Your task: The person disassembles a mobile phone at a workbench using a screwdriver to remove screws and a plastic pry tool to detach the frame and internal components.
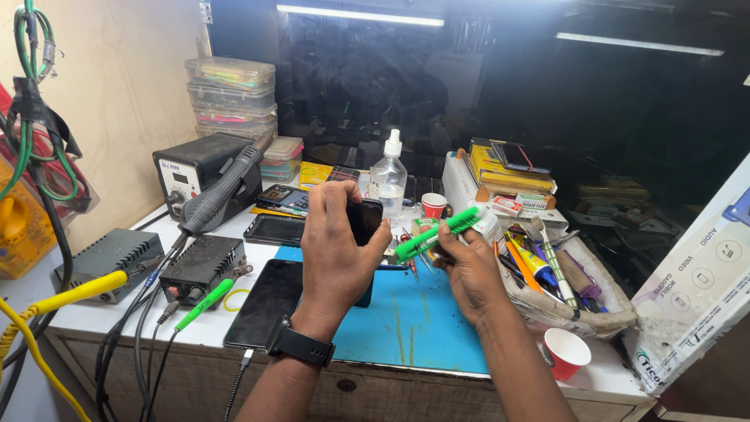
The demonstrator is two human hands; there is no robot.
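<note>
A black smartphone (364, 221) is clamped upright in the left hand (337, 254), fingers wrapped over its top edge, held in the air above the blue work mat (414, 320). A green-handled tool (437, 233) is pinched in the right hand (471, 270), just right of the phone, its tip angled toward the phone's edge; whether tip and phone are touching cannot be told. Left of the mat a dark tablet (266, 303) is lying flat on the surface (199, 327), and beyond the mat a clear squeeze bottle (388, 181) is standing. At the mat's right corner an open red paper cup (566, 353) is placed close under the right forearm. A slip of the tool could scratch the phone, since only one hand is steadying it; a lowered elbow could tip the cup.
</note>
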